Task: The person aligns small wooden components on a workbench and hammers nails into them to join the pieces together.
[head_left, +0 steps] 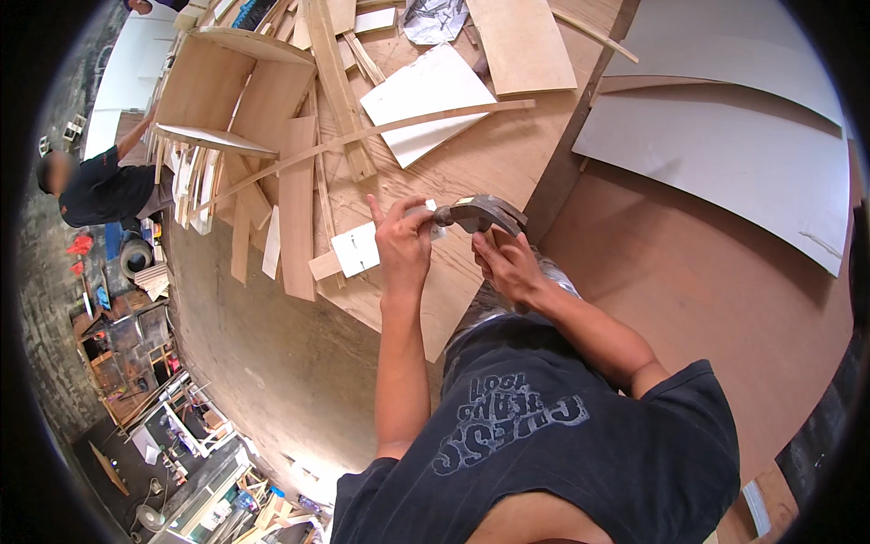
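A claw hammer (488,212) is gripped close under its head by my right hand (510,269). Its round face points left, right at the fingertips of my left hand (404,240). That hand pinches thumb to fingers, with one finger raised; whatever sits in the pinch is too small or hidden to name. Partly behind my left hand lies a small white board (355,250) with dark marks, resting over a narrow wood strip (323,266) on the plywood worktop (417,313).
An open wooden box (204,86), long strips (340,91) and a white panel (430,100) cover the worktop's far side. Large white sheets (716,154) lean at right. Another person (104,190) stands at far left. Tools and scraps (127,354) litter the floor.
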Action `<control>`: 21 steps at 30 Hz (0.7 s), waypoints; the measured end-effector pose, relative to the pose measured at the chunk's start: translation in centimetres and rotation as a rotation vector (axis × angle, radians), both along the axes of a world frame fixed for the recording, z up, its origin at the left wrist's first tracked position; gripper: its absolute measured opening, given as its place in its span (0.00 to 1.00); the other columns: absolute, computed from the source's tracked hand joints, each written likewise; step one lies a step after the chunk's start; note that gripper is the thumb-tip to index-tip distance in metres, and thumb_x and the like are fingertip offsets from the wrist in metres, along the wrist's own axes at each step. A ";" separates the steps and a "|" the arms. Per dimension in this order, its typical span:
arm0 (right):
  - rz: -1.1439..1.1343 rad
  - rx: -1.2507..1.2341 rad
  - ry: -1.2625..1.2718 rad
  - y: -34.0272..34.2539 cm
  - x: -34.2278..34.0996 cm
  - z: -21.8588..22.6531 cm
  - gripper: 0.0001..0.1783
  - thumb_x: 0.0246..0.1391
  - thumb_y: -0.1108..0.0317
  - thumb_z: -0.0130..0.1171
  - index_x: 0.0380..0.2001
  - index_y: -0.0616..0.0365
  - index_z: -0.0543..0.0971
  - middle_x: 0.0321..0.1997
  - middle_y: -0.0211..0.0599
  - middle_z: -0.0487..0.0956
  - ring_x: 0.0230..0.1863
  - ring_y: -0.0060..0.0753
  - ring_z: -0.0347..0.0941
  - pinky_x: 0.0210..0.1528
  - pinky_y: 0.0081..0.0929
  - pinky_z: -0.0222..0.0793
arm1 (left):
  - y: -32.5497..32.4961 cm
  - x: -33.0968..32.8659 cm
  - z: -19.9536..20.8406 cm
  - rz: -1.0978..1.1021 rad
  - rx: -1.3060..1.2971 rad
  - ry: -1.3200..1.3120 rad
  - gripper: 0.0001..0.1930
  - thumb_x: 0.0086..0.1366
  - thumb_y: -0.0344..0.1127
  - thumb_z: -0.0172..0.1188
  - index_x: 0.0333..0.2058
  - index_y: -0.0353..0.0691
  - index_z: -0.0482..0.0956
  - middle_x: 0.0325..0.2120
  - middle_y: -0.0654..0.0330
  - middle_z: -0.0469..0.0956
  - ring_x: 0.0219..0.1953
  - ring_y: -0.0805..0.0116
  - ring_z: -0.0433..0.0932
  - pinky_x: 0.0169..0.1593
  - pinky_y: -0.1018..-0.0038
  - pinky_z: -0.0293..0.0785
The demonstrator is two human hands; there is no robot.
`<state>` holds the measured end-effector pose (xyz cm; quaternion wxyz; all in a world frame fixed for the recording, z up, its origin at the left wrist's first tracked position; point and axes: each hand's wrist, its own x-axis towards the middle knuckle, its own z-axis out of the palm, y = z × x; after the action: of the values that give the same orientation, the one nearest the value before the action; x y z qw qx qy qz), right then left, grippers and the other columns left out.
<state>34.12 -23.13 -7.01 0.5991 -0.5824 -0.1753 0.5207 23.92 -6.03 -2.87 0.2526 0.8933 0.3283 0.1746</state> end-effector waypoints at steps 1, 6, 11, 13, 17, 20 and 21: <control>-0.030 -0.016 0.055 0.0 0.0 0.6 0.22 0.76 0.52 0.55 0.34 0.59 0.73 0.21 0.25 0.69 0.21 0.19 0.64 0.22 0.26 0.62 | -0.1 0.0 0.1 0.001 0.000 -0.001 0.05 0.58 0.25 0.71 0.32 0.42 0.91 0.40 0.58 0.87 0.45 0.57 0.86 0.79 0.41 0.46; -0.069 -0.044 0.107 -0.1 0.6 1.0 0.22 0.77 0.51 0.52 0.35 0.59 0.73 0.21 0.25 0.70 0.21 0.18 0.66 0.23 0.26 0.65 | -0.1 -0.3 0.4 -0.021 0.037 -0.059 0.05 0.58 0.27 0.73 0.34 0.42 0.90 0.37 0.59 0.86 0.44 0.57 0.85 0.79 0.42 0.49; -0.150 0.002 0.099 0.6 1.1 1.3 0.25 0.77 0.46 0.51 0.34 0.58 0.72 0.21 0.24 0.68 0.15 0.17 0.61 0.15 0.23 0.60 | -0.4 -0.1 0.8 -0.034 0.042 -0.099 0.06 0.59 0.27 0.73 0.36 0.42 0.89 0.37 0.59 0.87 0.43 0.59 0.86 0.79 0.43 0.50; -0.157 0.005 0.110 0.6 1.2 1.2 0.25 0.77 0.46 0.51 0.35 0.58 0.72 0.21 0.24 0.68 0.15 0.17 0.61 0.14 0.23 0.60 | -0.5 -0.1 0.8 -0.036 0.034 -0.100 0.06 0.60 0.26 0.73 0.36 0.42 0.89 0.36 0.59 0.88 0.42 0.59 0.86 0.78 0.43 0.51; -0.148 -0.013 0.132 0.6 1.3 1.2 0.25 0.77 0.47 0.51 0.36 0.59 0.73 0.21 0.23 0.68 0.14 0.17 0.61 0.14 0.23 0.60 | -0.5 0.0 1.1 0.040 -0.006 -0.138 0.07 0.61 0.25 0.72 0.38 0.41 0.87 0.33 0.59 0.88 0.38 0.58 0.87 0.78 0.44 0.54; -0.152 -0.029 0.108 0.5 1.4 0.6 0.25 0.77 0.47 0.51 0.36 0.59 0.74 0.21 0.24 0.68 0.14 0.17 0.63 0.14 0.23 0.62 | -0.3 0.0 1.0 0.031 -0.004 -0.143 0.07 0.61 0.25 0.71 0.38 0.41 0.87 0.33 0.59 0.88 0.37 0.58 0.86 0.77 0.44 0.54; -0.155 -0.029 0.110 0.5 1.4 0.6 0.25 0.77 0.47 0.51 0.36 0.59 0.74 0.21 0.24 0.68 0.14 0.17 0.63 0.14 0.23 0.62 | -0.3 -0.1 1.0 0.015 0.000 -0.144 0.07 0.62 0.25 0.71 0.38 0.41 0.87 0.33 0.59 0.88 0.37 0.58 0.86 0.78 0.44 0.54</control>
<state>35.50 -22.61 -6.40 0.6377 -0.5734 -0.0891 0.5066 23.85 -6.29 -1.89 0.2741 0.8759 0.3161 0.2402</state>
